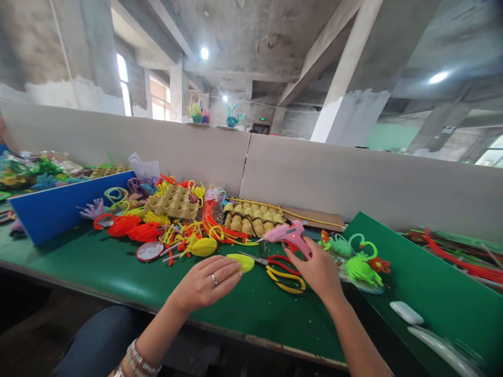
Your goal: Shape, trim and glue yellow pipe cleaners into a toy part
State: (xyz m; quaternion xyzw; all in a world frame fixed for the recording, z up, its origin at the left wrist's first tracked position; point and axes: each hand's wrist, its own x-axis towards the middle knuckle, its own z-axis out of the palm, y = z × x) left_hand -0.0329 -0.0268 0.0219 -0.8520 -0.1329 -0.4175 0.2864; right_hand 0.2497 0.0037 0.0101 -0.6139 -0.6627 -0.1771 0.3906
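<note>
Across the green felt-covered work table (118, 272), from the left, a blue board divider (58, 209) stands on edge beside a heap of bright orange, yellow and red pipe cleaners (173, 228) and a grey cardboard egg tray (173, 201). Near the middle, the left hand (204, 283) lies palm down, its fingertips pinching a small yellow fuzzy oval piece (241, 262) against the table. Just beside it lie scissors with red and yellow handles (281, 269). Further right, the right hand (320, 269) closes on the grip of a pink glue gun (288, 235), its nozzle pointing left; how firmly it grips seems uncertain. Green pipe-cleaner figures (356, 262) sit beyond.
</note>
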